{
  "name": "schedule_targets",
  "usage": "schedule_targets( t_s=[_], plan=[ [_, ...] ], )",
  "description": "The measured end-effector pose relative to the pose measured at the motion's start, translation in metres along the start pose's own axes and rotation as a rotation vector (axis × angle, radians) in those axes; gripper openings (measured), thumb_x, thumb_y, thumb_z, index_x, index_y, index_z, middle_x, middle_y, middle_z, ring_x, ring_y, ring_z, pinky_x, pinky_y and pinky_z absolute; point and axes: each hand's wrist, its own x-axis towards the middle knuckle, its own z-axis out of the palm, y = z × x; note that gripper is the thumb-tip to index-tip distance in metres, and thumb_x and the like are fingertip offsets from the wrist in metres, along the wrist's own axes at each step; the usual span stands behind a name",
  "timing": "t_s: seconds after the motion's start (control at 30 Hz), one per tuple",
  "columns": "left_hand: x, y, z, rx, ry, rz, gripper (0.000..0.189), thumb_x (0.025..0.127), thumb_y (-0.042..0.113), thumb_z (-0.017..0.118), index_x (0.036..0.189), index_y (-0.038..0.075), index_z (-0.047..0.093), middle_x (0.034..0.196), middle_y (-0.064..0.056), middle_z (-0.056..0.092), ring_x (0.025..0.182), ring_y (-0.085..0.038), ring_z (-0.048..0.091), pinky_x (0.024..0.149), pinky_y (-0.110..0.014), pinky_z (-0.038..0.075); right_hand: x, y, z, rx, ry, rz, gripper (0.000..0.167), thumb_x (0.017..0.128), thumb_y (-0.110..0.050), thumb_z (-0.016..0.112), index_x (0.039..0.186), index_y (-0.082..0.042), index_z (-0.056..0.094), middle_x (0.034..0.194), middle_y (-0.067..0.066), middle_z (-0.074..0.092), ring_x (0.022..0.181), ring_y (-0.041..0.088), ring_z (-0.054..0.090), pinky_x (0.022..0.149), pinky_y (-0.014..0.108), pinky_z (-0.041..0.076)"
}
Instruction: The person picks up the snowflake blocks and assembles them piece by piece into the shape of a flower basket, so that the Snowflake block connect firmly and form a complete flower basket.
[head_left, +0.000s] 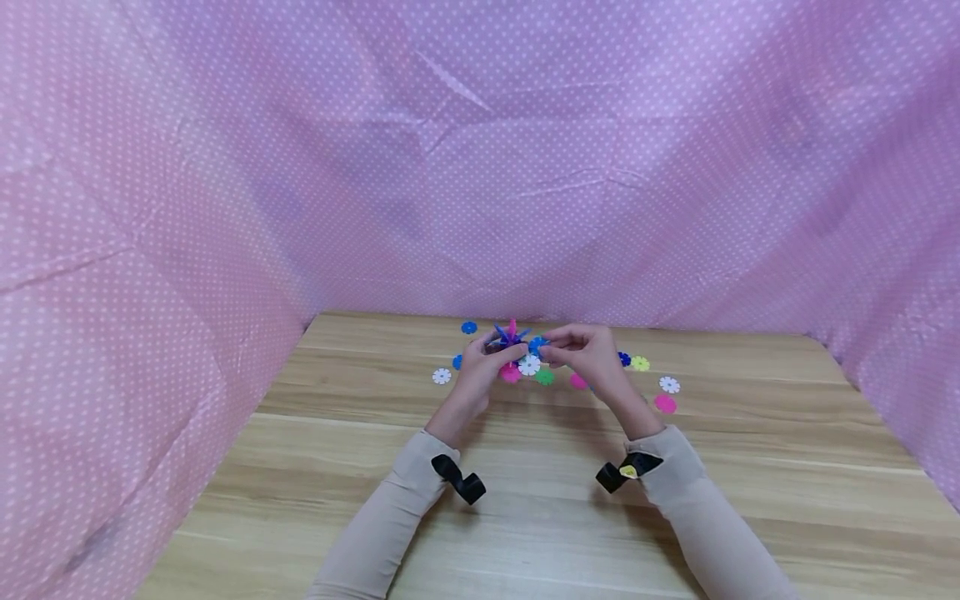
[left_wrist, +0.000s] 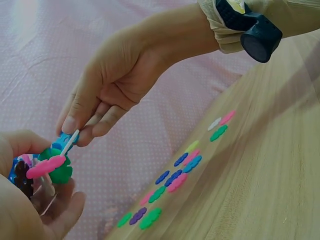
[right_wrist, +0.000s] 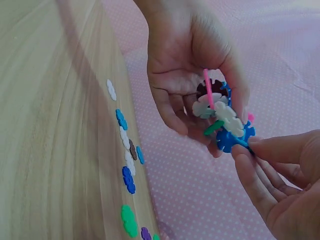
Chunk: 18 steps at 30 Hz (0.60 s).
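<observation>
My left hand [head_left: 480, 367] grips a cluster of interlocking flower-shaped plastic discs [head_left: 512, 335] in pink, blue, white, green and dark brown. Slots join the discs at several angles. Thumb and fingertips of my right hand [head_left: 592, 358] pinch a blue disc [right_wrist: 228, 142] on the cluster's right side, touching a white disc [right_wrist: 228, 119]. In the left wrist view, a green disc [left_wrist: 62, 172] and a pink disc [left_wrist: 46, 167] stick out of the cluster beside the left palm. The left fingers hide part of the cluster.
Loose discs lie on the wooden table [head_left: 525, 500] beneath and around the hands, among them a white disc [head_left: 442, 377] at left, a blue disc [head_left: 469, 327] behind, and a pink disc [head_left: 665, 404] at right. A pink dotted cloth [head_left: 480, 208] surrounds the table's back and sides.
</observation>
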Motion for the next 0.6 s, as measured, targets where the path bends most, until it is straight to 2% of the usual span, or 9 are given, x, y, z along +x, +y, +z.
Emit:
schedule_targets(
  t_s=[0.13, 0.27, 0.43, 0.6],
  plan=[
    [0.001, -0.001, 0.0, -0.034, 0.019, -0.031, 0.056, 0.088, 0.021, 0.079, 0.138, 0.008, 0.058, 0.128, -0.011, 0.066, 0.114, -0.019, 0.062, 0.103, -0.033, 0.051, -0.002, -0.002, -0.002, -0.009, -0.049, 0.005, 0.027, 0.089, 0.003, 0.074, 0.113, 0.015, 0.068, 0.099, 0.031, 0.073, 0.074, 0.008, 0.074, 0.073, 0.038, 0.064],
    [0.002, -0.003, -0.001, -0.051, 0.008, -0.026, 0.051, 0.089, 0.023, 0.078, 0.134, 0.008, 0.06, 0.129, -0.011, 0.068, 0.116, -0.019, 0.062, 0.105, -0.035, 0.049, -0.003, -0.001, -0.012, -0.075, -0.119, 0.011, 0.029, 0.092, -0.003, 0.074, 0.118, 0.01, 0.068, 0.1, 0.029, 0.073, 0.079, 0.009, 0.074, 0.074, 0.032, 0.064],
    [0.002, -0.002, -0.004, -0.07, -0.013, -0.017, 0.043, 0.09, 0.022, 0.077, 0.128, 0.009, 0.062, 0.118, -0.004, 0.069, 0.103, -0.013, 0.062, 0.093, -0.03, 0.051, -0.005, 0.0, -0.034, -0.21, -0.183, -0.002, 0.03, 0.092, -0.009, 0.076, 0.117, 0.006, 0.071, 0.102, 0.023, 0.075, 0.084, 0.008, 0.071, 0.075, 0.024, 0.061],
    [0.001, 0.002, -0.007, -0.087, -0.046, -0.025, 0.041, 0.091, 0.018, 0.075, 0.129, 0.01, 0.061, 0.107, 0.002, 0.066, 0.094, -0.01, 0.06, 0.083, -0.026, 0.053, -0.008, 0.005, -0.064, -0.382, -0.258, -0.068, 0.025, 0.089, -0.005, 0.077, 0.112, 0.004, 0.074, 0.098, 0.018, 0.076, 0.085, 0.011, 0.07, 0.072, 0.021, 0.058]
  ],
)
